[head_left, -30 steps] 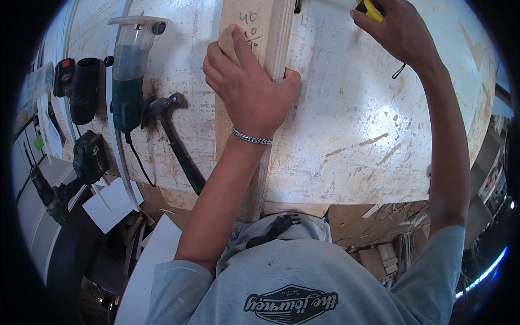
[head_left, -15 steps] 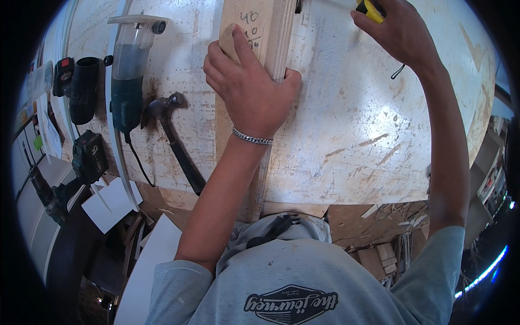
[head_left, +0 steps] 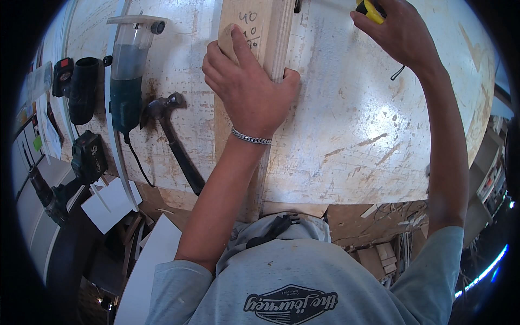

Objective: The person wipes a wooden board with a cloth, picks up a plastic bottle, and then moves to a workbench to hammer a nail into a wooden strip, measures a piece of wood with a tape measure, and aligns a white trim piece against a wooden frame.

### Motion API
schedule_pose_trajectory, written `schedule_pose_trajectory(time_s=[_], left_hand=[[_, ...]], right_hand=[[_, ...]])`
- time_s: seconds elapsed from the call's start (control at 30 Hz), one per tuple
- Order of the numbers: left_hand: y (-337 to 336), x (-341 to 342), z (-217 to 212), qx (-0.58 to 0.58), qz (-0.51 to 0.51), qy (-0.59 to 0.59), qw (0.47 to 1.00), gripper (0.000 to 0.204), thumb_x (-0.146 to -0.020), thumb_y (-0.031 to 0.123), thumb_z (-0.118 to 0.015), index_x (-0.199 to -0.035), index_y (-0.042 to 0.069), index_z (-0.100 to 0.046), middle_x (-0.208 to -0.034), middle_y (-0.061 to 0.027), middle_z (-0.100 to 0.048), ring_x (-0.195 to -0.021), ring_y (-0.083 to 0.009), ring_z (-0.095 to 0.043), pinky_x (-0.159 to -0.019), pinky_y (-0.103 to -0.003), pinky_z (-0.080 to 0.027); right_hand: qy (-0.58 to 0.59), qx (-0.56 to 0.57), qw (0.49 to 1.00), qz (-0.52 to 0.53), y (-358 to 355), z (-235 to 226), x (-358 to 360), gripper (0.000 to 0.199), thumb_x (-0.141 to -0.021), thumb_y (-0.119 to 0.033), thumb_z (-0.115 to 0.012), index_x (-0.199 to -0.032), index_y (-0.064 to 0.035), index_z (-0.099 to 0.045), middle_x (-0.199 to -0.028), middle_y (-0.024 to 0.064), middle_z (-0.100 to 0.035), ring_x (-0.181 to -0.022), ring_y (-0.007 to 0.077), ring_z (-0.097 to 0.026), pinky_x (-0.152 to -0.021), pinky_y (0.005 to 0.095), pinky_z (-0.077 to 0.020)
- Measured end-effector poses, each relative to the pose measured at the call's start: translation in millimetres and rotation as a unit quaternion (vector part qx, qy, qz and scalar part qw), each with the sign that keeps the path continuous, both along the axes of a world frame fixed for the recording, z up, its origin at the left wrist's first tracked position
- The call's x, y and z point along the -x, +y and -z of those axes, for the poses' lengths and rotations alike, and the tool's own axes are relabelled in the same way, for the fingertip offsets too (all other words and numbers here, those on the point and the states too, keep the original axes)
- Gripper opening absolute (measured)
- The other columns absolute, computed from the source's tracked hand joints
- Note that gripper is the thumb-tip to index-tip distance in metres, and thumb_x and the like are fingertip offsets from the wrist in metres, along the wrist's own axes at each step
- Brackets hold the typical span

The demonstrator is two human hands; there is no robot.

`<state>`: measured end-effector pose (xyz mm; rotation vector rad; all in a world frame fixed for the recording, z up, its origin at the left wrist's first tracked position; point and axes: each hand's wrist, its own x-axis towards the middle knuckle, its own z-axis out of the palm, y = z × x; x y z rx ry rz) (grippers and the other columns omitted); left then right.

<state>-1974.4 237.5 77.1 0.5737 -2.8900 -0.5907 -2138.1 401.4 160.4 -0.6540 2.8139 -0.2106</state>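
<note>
Wood, top centre: pale tan, striped right side. Tape measure, upper right — yellow and black. Bench: white, brown-scuffed. Shirt, bottom — grey-blue, black print.

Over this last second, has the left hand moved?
No, not visibly: against the hammer on the worktable, the left hand stays put on the wooden board.

Looks like we're in a woodworking shop, folks: scuffed bench under the hammer, green corded power tool just left of it, drill farther left, pale wooden board to its right.
</note>
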Motion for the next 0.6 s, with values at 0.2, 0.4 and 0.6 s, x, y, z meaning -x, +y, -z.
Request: schedule_pose_trajectory(time_s=[0.2,0.4,0.6], left_hand=[[-1.2,-0.1,-0.1,-0.004,0.004,0.001,1.0,0.095,-0.067,0.031,-0.073,-0.141,-0.011,-0.032,-0.131,-0.0351,-0.028,-0.122,-0.0481,-0.029,-0.105,-0.06,-0.026],[-0.9,-0.1,0.4,0.005,0.005,0.009,1.0,0.095,-0.066,0.031,-0.074,-0.141,-0.011,-0.033,-0.13,-0.034,-0.029,-0.121,-0.0472,-0.03,-0.104,-0.06,-0.027],[-1.1,-0.4,3.3,0.003,0.0,0.019,1.0,0.096,-0.065,0.03,-0.074,-0.143,-0.005,-0.031,-0.131,-0.0353,-0.03,-0.119,-0.0481,-0.032,-0.102,-0.062,-0.029]], right_hand=[[0.001,-0.001,1.0,0.004,-1.5,-1.3,-1.8,0.043,-0.081,-0.029,-0.066,-0.114,-0.0008,-0.065,-0.092,0.0121,-0.061,-0.081,0.0241,-0.058,-0.075,0.0377,-0.0487],[0.0,-0.013,1.0,0.007,-0.2,-0.5,-0.7,0.043,-0.082,-0.029,-0.066,-0.114,-0.0009,-0.065,-0.093,0.0121,-0.062,-0.081,0.0239,-0.058,-0.075,0.0376,-0.0486],[0.004,0.007,1.0,0.0,2.5,3.4,0.7,0.043,-0.081,-0.029,-0.066,-0.114,-0.0008,-0.065,-0.092,0.0122,-0.062,-0.081,0.0242,-0.058,-0.075,0.0376,-0.0487]])
